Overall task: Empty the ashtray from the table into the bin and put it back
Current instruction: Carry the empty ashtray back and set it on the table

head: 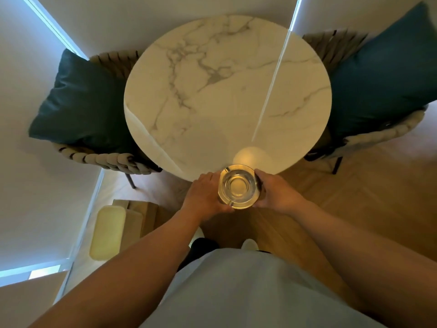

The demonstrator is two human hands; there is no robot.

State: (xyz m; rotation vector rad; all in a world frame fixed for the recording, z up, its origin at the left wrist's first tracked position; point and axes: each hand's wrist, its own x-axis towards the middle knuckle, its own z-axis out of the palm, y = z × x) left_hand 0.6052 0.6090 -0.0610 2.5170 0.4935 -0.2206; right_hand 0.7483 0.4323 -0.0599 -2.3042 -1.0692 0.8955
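Note:
A round clear glass ashtray (239, 186) is held between both my hands at the near edge of the round white marble table (227, 91). My left hand (205, 195) grips its left side and my right hand (277, 191) grips its right side. The ashtray overlaps the table's front rim, partly over the wooden floor; I cannot tell if it touches the table. Its bowl looks clean, with nothing visible inside. No bin is in view.
Two woven chairs with dark teal cushions flank the table, one on the left (78, 102) and one on the right (383, 76). A pale cushioned stool (107, 233) stands on the floor at lower left. Curtained walls lie behind the table.

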